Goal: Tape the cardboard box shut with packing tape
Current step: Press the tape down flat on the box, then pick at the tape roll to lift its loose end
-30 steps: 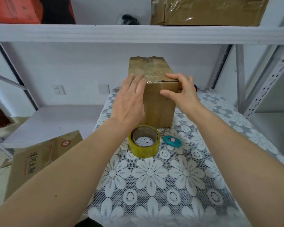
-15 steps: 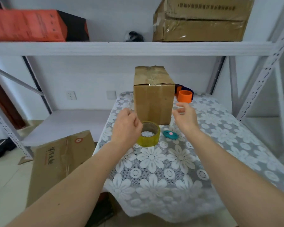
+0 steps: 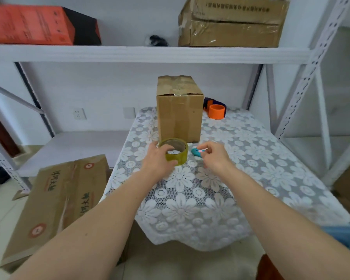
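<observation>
Losing the tape's free end is the likeliest trouble: if the left hand (image 3: 157, 160) lifts the packing tape roll (image 3: 174, 151) clumsily, the film may stick back on itself or drag the lace cloth (image 3: 192, 199). That hand curls round the roll's near side, fingers on its rim. Just right, the teal cutter (image 3: 196, 152) lies on the desk; the right hand (image 3: 214, 156) hovers over it, fingers loosely bent, grasping nothing visible. Behind both, the cardboard box (image 3: 179, 110) stands upright, its flaps closed.
</observation>
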Motion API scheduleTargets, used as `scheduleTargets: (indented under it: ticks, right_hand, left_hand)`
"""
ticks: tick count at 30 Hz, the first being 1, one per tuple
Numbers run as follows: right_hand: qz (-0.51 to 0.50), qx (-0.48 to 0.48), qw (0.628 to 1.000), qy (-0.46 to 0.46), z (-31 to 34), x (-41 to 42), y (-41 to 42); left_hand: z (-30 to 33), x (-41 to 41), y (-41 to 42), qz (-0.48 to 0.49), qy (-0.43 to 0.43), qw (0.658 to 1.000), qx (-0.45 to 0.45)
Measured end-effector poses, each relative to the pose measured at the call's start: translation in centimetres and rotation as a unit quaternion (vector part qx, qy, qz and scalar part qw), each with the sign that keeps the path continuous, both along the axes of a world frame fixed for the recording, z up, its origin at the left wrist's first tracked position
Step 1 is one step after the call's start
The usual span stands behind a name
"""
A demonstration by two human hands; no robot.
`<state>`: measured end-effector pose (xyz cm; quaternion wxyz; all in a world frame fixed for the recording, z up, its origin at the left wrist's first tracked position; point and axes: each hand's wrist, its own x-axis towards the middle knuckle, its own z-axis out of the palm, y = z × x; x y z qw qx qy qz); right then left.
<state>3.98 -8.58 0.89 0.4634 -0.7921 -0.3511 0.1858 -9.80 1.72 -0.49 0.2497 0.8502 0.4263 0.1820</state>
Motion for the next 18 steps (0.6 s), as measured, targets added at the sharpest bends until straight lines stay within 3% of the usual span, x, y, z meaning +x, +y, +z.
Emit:
scheduleTargets:
  ticks: [3, 6, 10, 14, 18]
  right_hand:
    - [0.013, 0.007, 0.999, 0.040, -0.3, -0.1, -0.2]
    - [0.013, 0.024, 0.988, 0.155, 0.0, -0.4, -0.3]
    - [0.073, 0.071, 0.936, 0.337, 0.8, -1.2, -0.7]
    - [0.055, 0.122, 0.917, 0.376, 0.8, -1.7, -1.0]
    - [0.009, 0.124, 0.907, 0.402, 1.4, -2.0, -1.3]
  left_hand:
    - [0.0, 0.6, -0.5, 0.023, -0.057, 0.997, -0.044]
    - [0.5, 0.7, -1.2, 0.020, -0.153, 0.982, -0.105]
    - [1.0, 0.9, -3.1, 0.012, -0.240, 0.954, -0.177]
    - [0.5, 1.1, -4.2, 0.014, -0.265, 0.932, -0.246]
    - [0.7, 1.0, -5.5, -0.009, -0.268, 0.929, -0.255]
